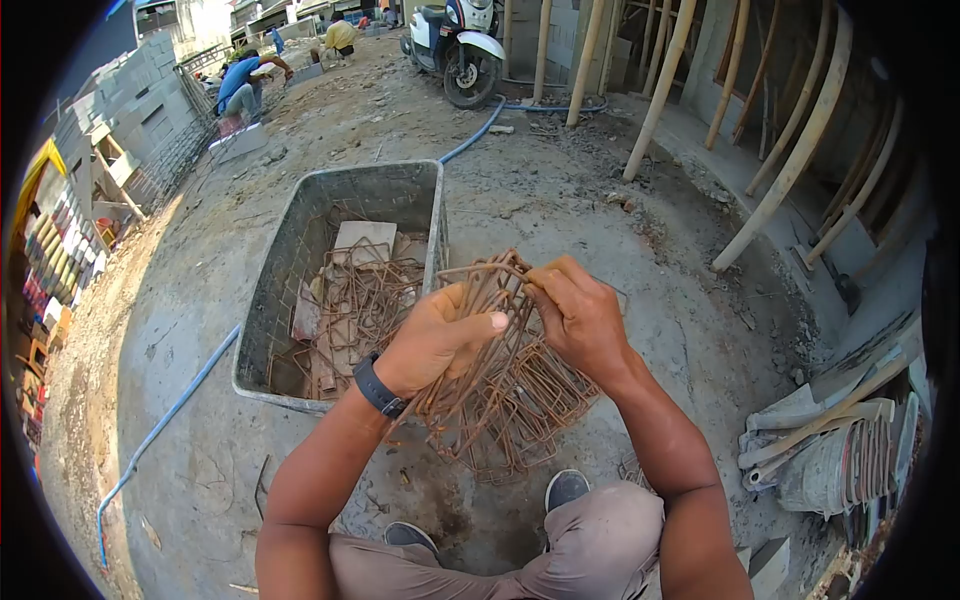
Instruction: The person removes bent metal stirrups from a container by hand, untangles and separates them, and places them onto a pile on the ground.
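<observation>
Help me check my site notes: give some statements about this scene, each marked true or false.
1. The left hand grips rusty bent metal rods. True.
2. The right hand rests on the rim of the rectangular grey tub. False: it touches the held rods.
3. That tub contains bent rods. True.
4. A dark wristband is on the right wrist. False: it is on the left.
5. The white-and-black scooter stands beyond the tub. True.
</observation>
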Demonstrator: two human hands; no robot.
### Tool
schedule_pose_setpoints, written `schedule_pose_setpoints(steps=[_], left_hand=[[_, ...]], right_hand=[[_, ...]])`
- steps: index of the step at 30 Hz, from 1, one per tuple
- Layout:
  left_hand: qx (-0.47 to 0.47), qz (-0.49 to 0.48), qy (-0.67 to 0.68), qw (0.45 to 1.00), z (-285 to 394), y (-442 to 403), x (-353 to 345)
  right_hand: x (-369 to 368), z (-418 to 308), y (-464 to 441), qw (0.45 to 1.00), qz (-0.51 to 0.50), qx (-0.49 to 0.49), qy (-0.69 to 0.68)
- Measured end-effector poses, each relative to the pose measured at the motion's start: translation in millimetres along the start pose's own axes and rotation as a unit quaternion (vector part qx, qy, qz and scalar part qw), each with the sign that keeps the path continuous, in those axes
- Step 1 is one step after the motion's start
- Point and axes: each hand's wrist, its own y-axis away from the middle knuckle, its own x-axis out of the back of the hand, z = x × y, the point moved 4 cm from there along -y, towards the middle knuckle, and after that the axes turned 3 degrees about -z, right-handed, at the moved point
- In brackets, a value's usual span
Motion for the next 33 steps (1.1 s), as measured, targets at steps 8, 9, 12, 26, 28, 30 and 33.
schedule_pose_setpoints(steps=[8,9,12,26,28,30,33], left_hand=[[0.008,-0.082,0.044,0.996,0,7,-6],[0.007,-0.081,0.06,0.995,1,8,-5],[-0.008,-0.083,0.093,0.992,3,5,-2],[0.009,0.005,0.05,0.999,-42,-34,-7],[0.01,0.014,0.041,0.999,-47,-40,-5],[0.012,0.031,0.025,0.999,-51,-43,-7],[0.007,0.036,0.007,0.999,-61,-49,-2]], right_hand=[[29,70,26,0.976,0.061,-0.192,0.078],[34,83,44,0.97,0.047,-0.222,0.084],[46,126,116,0.949,0.018,-0.305,0.081],[169,172,355,0.844,0.051,-0.521,0.115],[181,174,379,0.834,0.046,-0.53,0.147],[187,178,403,0.822,0.038,-0.548,0.151],[184,180,438,0.804,0.018,-0.585,0.106]])
